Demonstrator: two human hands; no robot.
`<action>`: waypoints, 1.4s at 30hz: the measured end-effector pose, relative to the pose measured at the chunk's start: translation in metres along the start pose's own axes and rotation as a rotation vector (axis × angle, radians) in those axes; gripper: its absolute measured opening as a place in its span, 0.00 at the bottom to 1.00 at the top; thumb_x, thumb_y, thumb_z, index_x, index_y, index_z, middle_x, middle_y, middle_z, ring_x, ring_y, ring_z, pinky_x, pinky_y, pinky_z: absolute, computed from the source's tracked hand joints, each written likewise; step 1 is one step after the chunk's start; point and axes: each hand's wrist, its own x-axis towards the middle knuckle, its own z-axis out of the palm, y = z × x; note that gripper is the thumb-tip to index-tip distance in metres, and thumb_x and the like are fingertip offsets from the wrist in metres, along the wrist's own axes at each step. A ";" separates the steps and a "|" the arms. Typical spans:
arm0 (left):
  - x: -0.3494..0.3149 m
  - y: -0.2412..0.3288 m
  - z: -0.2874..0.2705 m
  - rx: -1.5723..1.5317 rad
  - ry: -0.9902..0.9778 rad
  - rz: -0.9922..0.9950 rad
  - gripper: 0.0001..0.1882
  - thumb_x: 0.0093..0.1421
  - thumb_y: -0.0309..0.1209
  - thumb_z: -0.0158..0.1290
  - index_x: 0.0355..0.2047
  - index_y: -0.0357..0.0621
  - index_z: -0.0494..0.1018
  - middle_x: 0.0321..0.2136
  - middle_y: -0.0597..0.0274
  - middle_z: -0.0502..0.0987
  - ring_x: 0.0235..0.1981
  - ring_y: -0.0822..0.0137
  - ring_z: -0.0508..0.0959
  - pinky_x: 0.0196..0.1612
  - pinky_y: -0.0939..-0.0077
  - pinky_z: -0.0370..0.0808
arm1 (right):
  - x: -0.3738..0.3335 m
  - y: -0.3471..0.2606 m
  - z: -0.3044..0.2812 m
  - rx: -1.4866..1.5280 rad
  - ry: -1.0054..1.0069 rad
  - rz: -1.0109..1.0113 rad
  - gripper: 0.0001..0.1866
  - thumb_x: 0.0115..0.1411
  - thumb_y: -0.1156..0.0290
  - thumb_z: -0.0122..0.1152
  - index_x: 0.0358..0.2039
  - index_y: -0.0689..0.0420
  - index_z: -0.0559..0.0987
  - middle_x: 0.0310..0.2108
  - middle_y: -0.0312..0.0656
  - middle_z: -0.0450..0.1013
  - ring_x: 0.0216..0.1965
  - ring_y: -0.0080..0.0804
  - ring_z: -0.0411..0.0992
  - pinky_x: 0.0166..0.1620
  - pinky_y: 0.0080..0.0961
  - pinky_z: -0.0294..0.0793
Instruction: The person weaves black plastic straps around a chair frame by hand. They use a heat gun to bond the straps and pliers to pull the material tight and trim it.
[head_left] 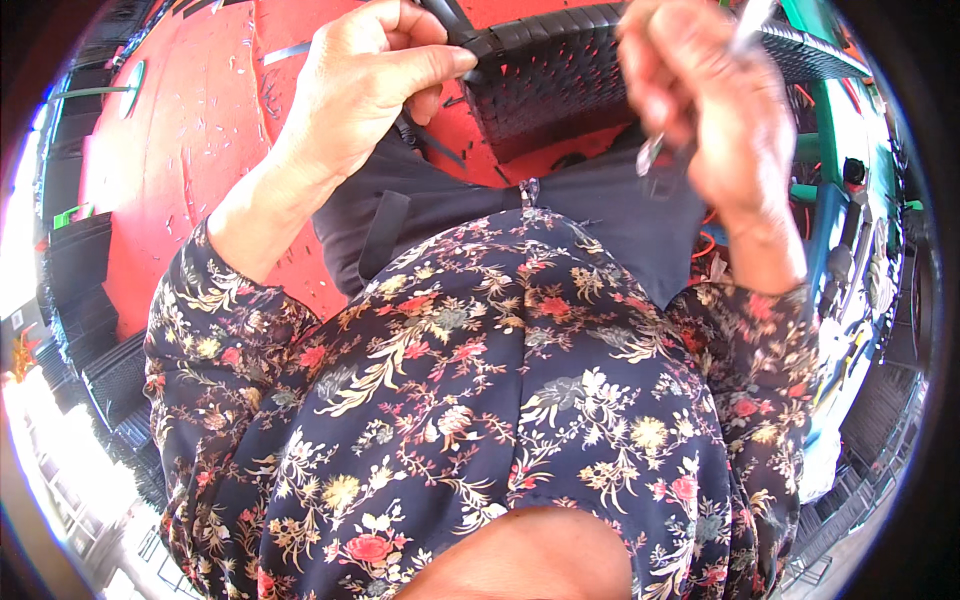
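Observation:
A black woven piece [545,95], like a basket or furniture panel of plaited flat strips, stands in front of my lap at the top of the view. My left hand [365,85] is closed at its left corner, thumb and fingers pinching the edge where a black strip [447,18] runs upward. Over the right part of the weave is my right hand [705,100], smeared by motion. Its fingers are curled round a slim, shiny metal tool [752,22], which juts out above and below the fist. The tool's exact kind is too blurred to tell.
The red ground covering [180,170] is strewn with small dark scraps. Stacked black woven pieces [80,260] line the left side. A round green-rimmed thing [133,88] stands at upper left. To the right is a cluttered, green-edged surface [850,130]; orange tubing [710,240] lies beside my leg.

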 end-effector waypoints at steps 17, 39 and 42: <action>0.008 -0.002 -0.023 0.328 -0.142 0.278 0.17 0.60 0.22 0.55 0.51 0.39 0.75 0.27 0.74 0.71 0.22 0.85 0.65 0.23 0.91 0.62 | -0.041 0.070 0.063 0.502 -0.064 0.282 0.09 0.65 0.77 0.52 0.44 0.68 0.73 0.26 0.36 0.70 0.21 0.15 0.66 0.23 0.12 0.65; 0.017 0.012 -0.010 0.422 -0.148 0.314 0.17 0.60 0.19 0.54 0.50 0.37 0.74 0.20 0.78 0.62 0.22 0.86 0.61 0.27 0.90 0.62 | -0.031 0.064 0.090 0.608 0.240 0.172 0.10 0.63 0.79 0.55 0.45 0.65 0.74 0.27 0.38 0.72 0.22 0.18 0.66 0.23 0.12 0.65; 0.017 0.012 -0.007 0.391 -0.153 0.318 0.17 0.60 0.19 0.54 0.50 0.37 0.74 0.20 0.78 0.62 0.22 0.86 0.62 0.27 0.90 0.62 | -0.031 0.068 0.090 0.619 0.264 0.142 0.10 0.62 0.80 0.55 0.45 0.65 0.75 0.27 0.39 0.73 0.22 0.19 0.66 0.23 0.13 0.66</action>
